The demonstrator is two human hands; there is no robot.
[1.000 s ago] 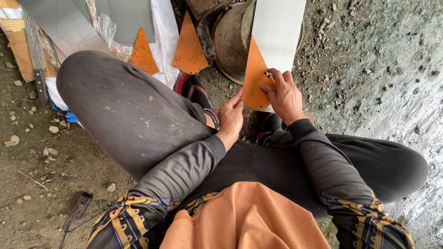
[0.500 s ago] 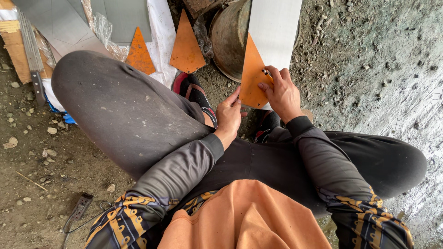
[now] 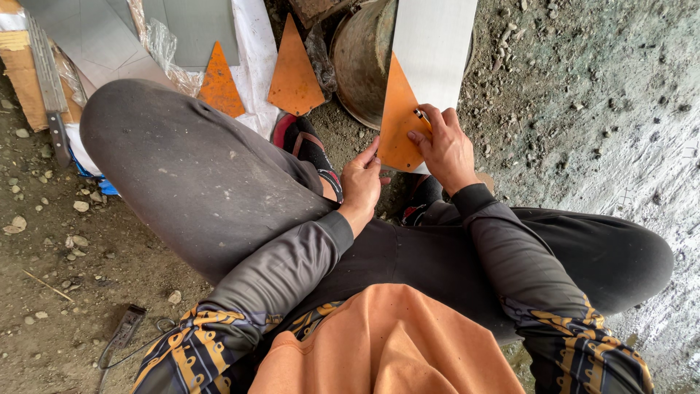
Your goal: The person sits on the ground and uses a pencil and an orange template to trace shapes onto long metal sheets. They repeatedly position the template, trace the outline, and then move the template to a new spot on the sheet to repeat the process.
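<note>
Rough ground [image 3: 583, 109] of packed dirt, grit and small stones fills the scene, with a pale, scraped patch running down its right side. On it sits a person with knees spread, seen from above, in dark trousers and grey sleeves with patterned cuffs.

Largest of the loose things is the pale metal strip [image 3: 437, 44], a long flat sheet whose long axis runs away from the person, from between the feet up to the top edge of the view. It lies across a round, rusty metal basin [image 3: 357, 66], which tips on its side just left of the strip; what the basin holds cannot be told. Grey sheet pieces [image 3: 109, 44] lie at the upper left beside crumpled clear plastic and a white sheet, with a long flat file or blade [image 3: 47, 80] at the far left.

Against the strip's near end rests an orange triangular template [image 3: 397, 124], point upward along the strip's length. Two more orange triangles [image 3: 295, 73] lie well apart to the left, also pointing up.

The right hand [image 3: 445, 146] is nearer, lying on the template with fingers pressing it flat and pinching a small pen-like marker [image 3: 421, 114] at its right edge. The left hand [image 3: 361, 182] is loosely curled, grasping nothing, its fingertips touching the template's lower left edge.
</note>
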